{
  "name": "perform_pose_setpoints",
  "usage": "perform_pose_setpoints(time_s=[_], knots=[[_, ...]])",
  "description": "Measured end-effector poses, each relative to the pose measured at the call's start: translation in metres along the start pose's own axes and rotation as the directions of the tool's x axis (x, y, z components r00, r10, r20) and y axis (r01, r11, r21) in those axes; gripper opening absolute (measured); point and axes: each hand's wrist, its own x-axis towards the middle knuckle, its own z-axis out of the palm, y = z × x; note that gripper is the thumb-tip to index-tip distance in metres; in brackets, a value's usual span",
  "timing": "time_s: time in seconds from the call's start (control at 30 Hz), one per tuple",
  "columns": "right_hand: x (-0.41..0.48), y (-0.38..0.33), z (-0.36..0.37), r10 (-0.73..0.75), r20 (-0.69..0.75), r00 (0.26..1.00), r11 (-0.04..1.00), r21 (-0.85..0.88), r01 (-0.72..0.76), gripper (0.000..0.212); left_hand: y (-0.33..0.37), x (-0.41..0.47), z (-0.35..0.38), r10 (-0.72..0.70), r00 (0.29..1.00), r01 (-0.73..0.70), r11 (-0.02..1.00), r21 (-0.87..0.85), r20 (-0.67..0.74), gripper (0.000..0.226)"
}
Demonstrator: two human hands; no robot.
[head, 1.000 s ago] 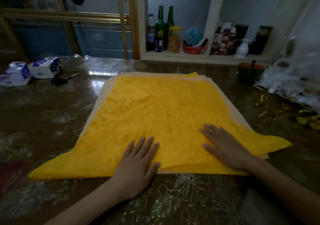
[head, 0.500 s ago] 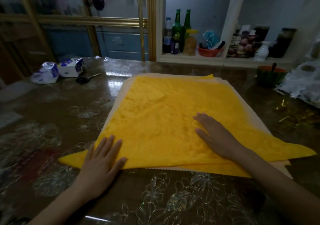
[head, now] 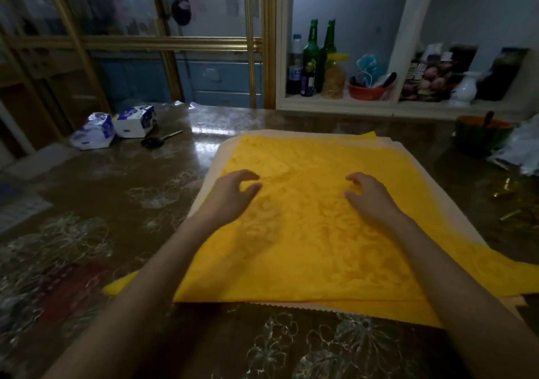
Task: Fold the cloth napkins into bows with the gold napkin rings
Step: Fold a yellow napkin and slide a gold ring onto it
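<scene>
Both your hands sit over the far half of the square yellow damask cloth napkin (head: 306, 247), spread flat on the glossy brown flower-printed counter (head: 116, 203).

Your left hand (head: 233, 193) and right hand (head: 369, 196) are well apart on the napkin, each with fingers loosely curled and thumb held away from them, and no fabric is pinched between them; whether the fingertips touch the weave, you cannot tell. The napkin shows a raised leafy pattern and lies on a pale beige cloth with a pinked zigzag edge (head: 291, 307), which peeks out along the napkin's near and left sides. More yellow corners stick out beneath the napkin. The small gold metal napkin rings (head: 509, 214) lie scattered on the counter to the napkin's right.
</scene>
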Motion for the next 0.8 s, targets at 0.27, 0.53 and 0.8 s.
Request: perform_pose_setpoints(time_s=[0.27, 0.53, 0.8], knots=[[0.032, 0.008, 0.005, 0.252, 0.077, 0.965, 0.939, -0.26, -0.224, 0.066, 0.023, 0.091, 0.101, -0.284, 0.931, 0.229, 0.943, 0.242, 0.228, 0.059], [0.051, 0.032, -0.004, 0.053, 0.14, 0.989, 0.99, 0.125, -0.071, 0.025, 0.017, 0.116, 0.085, -0.36, 0.83, 0.295, 0.931, 0.213, 0.426, 0.062], [0.059, 0.033, -0.005, 0.001, 0.145, 0.99, 0.985, 0.168, -0.026, 0.018, 0.004, 0.123, 0.093, -0.218, 0.949, 0.256, 0.955, -0.149, 0.229, 0.016]])
